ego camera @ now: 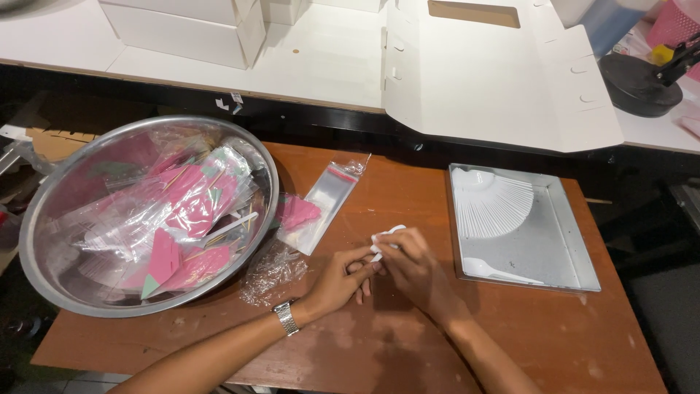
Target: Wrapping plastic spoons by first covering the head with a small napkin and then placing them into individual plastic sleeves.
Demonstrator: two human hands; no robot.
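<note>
Both of my hands meet over the middle of the brown wooden table [510, 343]. My right hand [415, 268] pinches a small white plastic piece [385, 235] between its fingers. My left hand [343, 279], with a metal watch on the wrist, touches the same piece from the left. A clear cellophane sleeve [321, 208] with a pink item in it lies just left of my hands. Crumpled clear plastic [273, 271] lies beside it.
A large steel bowl [44, 211] at the left holds several clear bags of pink and green paper pieces. A flat metal tray [561, 226] at the right holds a fan of white plastic utensils. Flattened white cardboard boxes [481, 80] lie on the white table behind.
</note>
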